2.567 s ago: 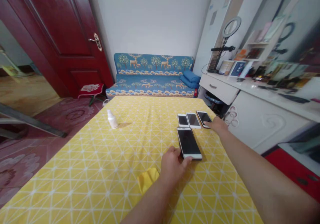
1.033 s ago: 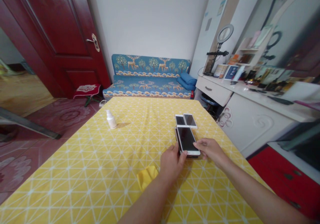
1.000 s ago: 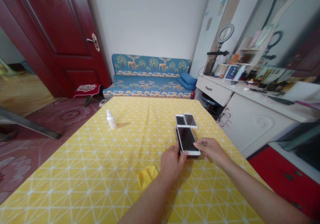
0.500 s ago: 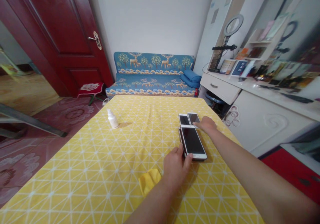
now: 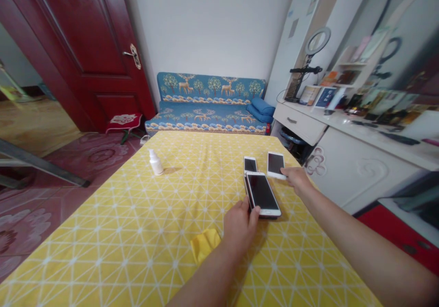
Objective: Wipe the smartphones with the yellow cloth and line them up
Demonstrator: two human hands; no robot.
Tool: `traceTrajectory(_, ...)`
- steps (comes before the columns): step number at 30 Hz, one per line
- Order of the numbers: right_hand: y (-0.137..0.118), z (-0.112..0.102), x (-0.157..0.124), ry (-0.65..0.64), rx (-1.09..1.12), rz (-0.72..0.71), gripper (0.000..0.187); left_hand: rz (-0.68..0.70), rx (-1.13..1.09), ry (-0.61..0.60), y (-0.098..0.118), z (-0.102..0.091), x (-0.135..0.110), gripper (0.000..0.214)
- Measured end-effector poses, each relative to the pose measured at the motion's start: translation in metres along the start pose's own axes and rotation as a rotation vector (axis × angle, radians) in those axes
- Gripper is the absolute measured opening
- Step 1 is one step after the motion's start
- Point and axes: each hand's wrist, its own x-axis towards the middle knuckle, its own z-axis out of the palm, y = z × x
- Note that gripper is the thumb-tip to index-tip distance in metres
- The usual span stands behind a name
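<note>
Over by the right edge of the surface (image 5: 137, 215), the right hand (image 5: 297, 177) pinches the near end of a white phone (image 5: 275, 164), near a smaller phone (image 5: 250, 164). Half open, the left hand (image 5: 240, 222) braces thumb and fingertips against the near left corner of the stacked phones (image 5: 262, 192).

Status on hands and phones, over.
Left hand steadies stack at near corner. Right hand grips phone by its near edge. Small phone lies beyond stack; cloth by left wrist.
</note>
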Motion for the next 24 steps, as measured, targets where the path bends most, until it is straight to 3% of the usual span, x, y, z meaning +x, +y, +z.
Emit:
traceTrajectory(5,-0.004,-0.024,-0.062,-0.237,0.13,0.033,0.024,0.003,-0.022,0.011,0.001,0.0,-0.001,0.048)
traceTrajectory(10,-0.007,-0.02,-0.102,-0.422,0.268,0.035,0.031,0.004,0.015,-0.008,0.0,-0.001,-0.001,0.049)
traceTrajectory(18,-0.011,-0.014,-0.111,-0.395,0.192,0.045,0.044,0.018,0.018,-0.001,0.0,0.0,-0.001,0.048)
traceTrajectory(24,0.001,-0.021,-0.106,-0.347,-0.197,-0.166,0.03,0.003,0.047,-0.003,-0.001,0.0,0.0,0.051)
